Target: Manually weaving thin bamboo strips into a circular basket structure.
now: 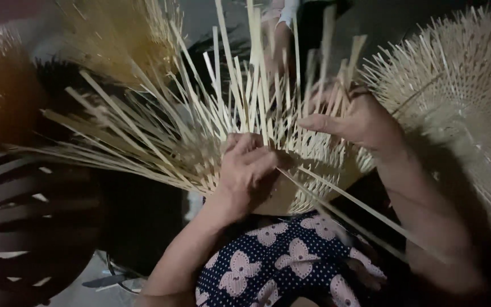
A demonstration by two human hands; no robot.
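A half-woven bamboo basket [313,170] rests on my lap, with many loose pale strips fanning up and to the left. My left hand [244,167] presses on the woven part near its middle, fingers curled over the strips. At the basket's right rim my right hand [354,118] pinches upright strips between thumb and fingers. Two long strips [365,213] run down to the right across my forearm.
A finished woven bamboo piece [461,96] lies at the right. A dark slatted chair [24,222] stands at the left. A bundle of bamboo strips [126,40] leans at the upper left. Another person's arm [282,23] shows at the top. My dotted flowered clothing [279,261] is below.
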